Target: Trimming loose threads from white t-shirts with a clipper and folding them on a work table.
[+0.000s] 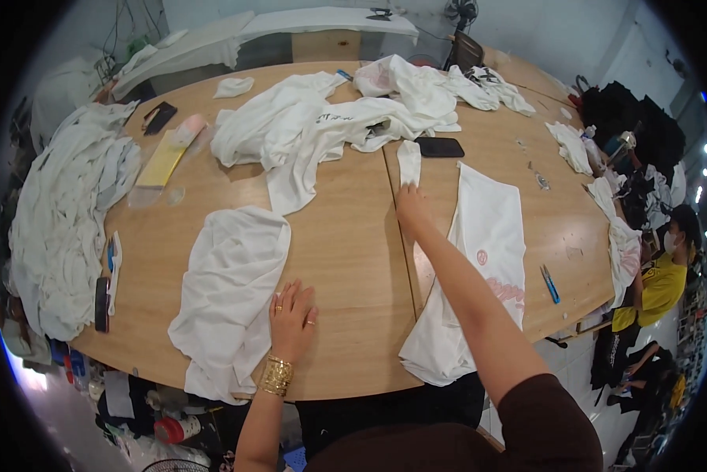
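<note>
White strip [408,165] seems pinched in right hand [413,208]; left hand [292,324], fingers parted, touches rumpled cloth [231,287].

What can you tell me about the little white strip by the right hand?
The white strip is narrow and plain, and looks like fabric. It lies lengthwise away from the person on the wooden table, beside the black phone. The right hand touches its near end; pinching or pressing, I can't tell.
</note>
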`<control>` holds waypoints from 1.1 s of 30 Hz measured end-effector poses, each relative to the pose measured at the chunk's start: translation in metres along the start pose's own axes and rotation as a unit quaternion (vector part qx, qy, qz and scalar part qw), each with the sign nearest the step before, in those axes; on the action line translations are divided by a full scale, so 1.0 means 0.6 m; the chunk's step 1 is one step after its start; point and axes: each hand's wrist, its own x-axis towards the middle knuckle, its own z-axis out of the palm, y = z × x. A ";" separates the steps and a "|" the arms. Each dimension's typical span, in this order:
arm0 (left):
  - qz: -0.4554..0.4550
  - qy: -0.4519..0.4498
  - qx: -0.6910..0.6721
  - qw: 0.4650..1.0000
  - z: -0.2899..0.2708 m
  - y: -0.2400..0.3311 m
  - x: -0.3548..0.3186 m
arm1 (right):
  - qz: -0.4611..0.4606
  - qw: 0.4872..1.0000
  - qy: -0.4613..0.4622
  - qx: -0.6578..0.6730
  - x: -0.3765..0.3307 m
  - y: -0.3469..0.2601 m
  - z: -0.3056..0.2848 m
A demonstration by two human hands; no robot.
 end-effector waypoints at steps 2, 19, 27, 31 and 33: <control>0.006 -0.002 -0.012 1.000 0.007 0.000 0.006 | -0.054 0.997 -0.039 -0.035 0.026 0.023 0.007; 0.345 -0.135 -0.154 0.916 0.280 0.298 0.287 | 0.038 0.821 -0.004 0.569 -0.163 0.238 -0.286; 0.276 -0.218 0.063 0.934 0.246 0.239 0.262 | 0.089 0.892 0.071 0.437 -0.371 0.301 -0.088; 0.245 -0.168 0.059 0.953 0.194 0.176 0.249 | 0.077 0.918 0.014 0.390 -0.426 0.152 -0.157; 0.152 -0.323 0.102 0.929 0.115 0.226 0.262 | 0.080 0.912 -0.003 0.402 -0.431 0.146 -0.164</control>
